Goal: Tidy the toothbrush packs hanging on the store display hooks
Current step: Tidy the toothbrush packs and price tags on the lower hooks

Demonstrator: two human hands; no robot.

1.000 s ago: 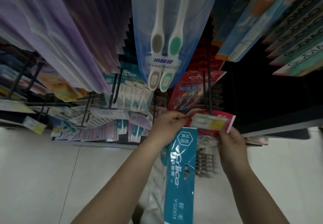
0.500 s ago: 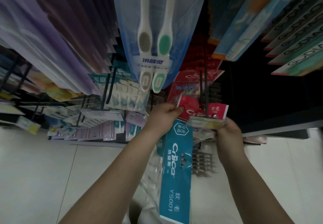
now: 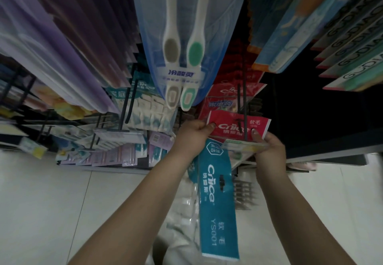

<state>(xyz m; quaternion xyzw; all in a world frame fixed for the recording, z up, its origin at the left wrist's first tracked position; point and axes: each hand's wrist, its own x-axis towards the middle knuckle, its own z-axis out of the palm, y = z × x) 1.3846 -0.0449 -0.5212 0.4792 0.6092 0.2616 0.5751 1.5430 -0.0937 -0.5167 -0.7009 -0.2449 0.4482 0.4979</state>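
A red toothbrush pack [image 3: 230, 127] hangs threaded on a black display hook [image 3: 245, 107], with more red packs behind it. My left hand [image 3: 191, 135] pinches the pack's left edge with the thumb on its face. My right hand [image 3: 269, 151] pinches its lower right corner, just above the hook's price tag [image 3: 242, 146]. A teal toothbrush pack [image 3: 217, 198] hangs down between my forearms, its top under my left hand; what holds it is hidden.
A large blue pack with two toothbrushes [image 3: 186, 43] hangs just above my hands. Purple packs [image 3: 62, 37] fill the upper left, boxed packs [image 3: 342, 37] the upper right. Lower hooks carry small packs [image 3: 107, 151]. Pale tiled floor [image 3: 41, 213] lies below.
The red pack has slid further back along the hook and tipped up to face me. Both hands moved up with it; the price tag now sits in front of the pack.
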